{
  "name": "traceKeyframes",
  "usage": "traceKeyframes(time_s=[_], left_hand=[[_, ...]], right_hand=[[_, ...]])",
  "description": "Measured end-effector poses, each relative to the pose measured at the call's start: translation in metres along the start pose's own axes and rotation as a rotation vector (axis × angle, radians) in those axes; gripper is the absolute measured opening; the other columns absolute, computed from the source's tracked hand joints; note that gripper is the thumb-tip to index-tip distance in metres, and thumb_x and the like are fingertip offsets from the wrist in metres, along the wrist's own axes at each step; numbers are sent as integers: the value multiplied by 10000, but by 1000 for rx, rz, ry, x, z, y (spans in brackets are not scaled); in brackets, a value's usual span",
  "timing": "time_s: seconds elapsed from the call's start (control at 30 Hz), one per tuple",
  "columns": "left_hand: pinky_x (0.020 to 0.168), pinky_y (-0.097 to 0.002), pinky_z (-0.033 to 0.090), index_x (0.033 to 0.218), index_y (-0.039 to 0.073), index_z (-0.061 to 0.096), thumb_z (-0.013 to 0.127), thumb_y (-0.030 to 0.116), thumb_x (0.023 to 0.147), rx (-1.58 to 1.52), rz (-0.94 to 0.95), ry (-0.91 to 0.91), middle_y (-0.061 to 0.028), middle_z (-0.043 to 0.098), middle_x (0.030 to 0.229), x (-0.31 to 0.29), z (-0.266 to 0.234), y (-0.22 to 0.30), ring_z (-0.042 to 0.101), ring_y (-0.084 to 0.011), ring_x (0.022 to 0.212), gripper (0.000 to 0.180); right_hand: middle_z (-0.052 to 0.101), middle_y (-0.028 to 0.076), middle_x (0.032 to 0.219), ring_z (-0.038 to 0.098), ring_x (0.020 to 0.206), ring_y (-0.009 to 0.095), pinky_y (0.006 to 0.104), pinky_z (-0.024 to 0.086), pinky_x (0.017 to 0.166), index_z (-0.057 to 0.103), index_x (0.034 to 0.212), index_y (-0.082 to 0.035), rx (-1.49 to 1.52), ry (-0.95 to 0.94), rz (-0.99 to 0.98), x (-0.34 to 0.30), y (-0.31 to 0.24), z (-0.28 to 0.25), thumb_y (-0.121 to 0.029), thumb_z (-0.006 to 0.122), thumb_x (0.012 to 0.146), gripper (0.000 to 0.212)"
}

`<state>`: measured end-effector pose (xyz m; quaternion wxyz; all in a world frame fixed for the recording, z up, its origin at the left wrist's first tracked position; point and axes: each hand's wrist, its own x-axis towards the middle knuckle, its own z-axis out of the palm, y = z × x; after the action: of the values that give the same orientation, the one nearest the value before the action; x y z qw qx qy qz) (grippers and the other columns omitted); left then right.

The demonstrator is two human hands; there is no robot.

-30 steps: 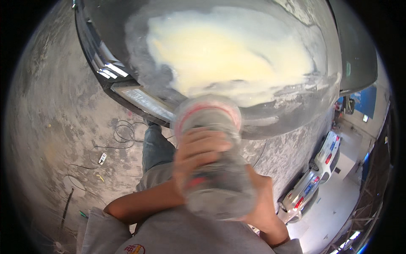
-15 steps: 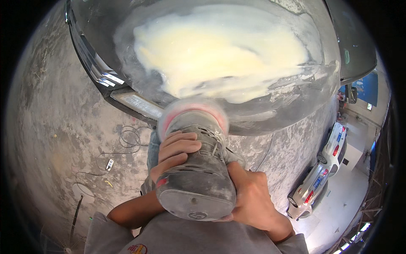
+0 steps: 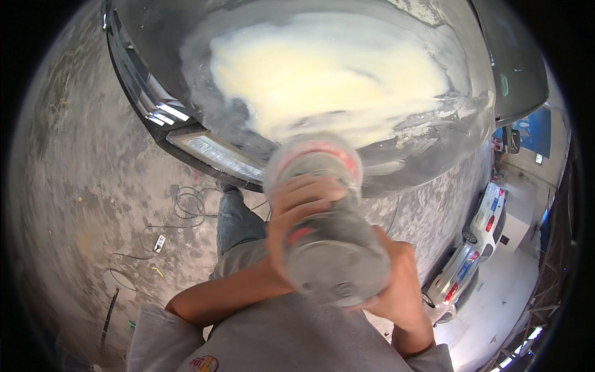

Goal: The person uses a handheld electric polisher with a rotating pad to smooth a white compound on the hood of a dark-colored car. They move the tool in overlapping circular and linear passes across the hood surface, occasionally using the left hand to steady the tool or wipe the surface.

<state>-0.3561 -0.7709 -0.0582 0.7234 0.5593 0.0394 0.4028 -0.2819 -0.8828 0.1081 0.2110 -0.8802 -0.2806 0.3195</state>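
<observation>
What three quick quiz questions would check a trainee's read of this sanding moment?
1. True or false: both hands grip the sander.
2. The pale filler patch lies on: A) the floor B) the dark car panel C) a bench.
3. Which hand sits nearer the sander's pad end?

Key: 1 true. 2 B. 3 The left hand; the right hand holds the rear.

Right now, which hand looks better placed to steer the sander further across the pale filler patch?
Probably the left hand: it grips the sander near its pad end, closest to the filler on the car panel. The right hand holds the rear, so it mostly supports.
</observation>
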Motion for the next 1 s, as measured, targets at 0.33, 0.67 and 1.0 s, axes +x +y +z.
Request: traceKeyframes(time_s=[0.33, 0.67, 1.0], left_hand=[[1092, -563, 498, 1336, 18, 550, 963, 267, 719, 46, 70, 69, -233, 640, 1370, -1, 2, 3, 630, -368, 1268, 783], [1078, -545, 486, 1367, -16, 553, 952, 293, 728, 105, 41, 136, -237, 648, 1362, -3, -2, 9, 643, -401, 1241, 814], [1064, -530, 512, 1322, 19, 563, 983, 249, 687, 103, 129, 275, -252, 644, 1333, -12, 1, 0, 654, -389, 1210, 795]], right_hand=[[672, 190, 768, 703, 718, 440, 471, 543, 648, 576, 1021, 14, -81, -135, -23, 1, 2, -5, -395, 1032, 496, 806], [675, 179, 741, 707, 735, 455, 486, 540, 652, 596, 999, 19, -118, -205, 20, 4, -1, -6, -387, 1041, 468, 803], [680, 188, 758, 699, 741, 462, 484, 531, 639, 597, 983, 15, -155, -223, 43, 1, -1, -8, -408, 1038, 470, 798]])
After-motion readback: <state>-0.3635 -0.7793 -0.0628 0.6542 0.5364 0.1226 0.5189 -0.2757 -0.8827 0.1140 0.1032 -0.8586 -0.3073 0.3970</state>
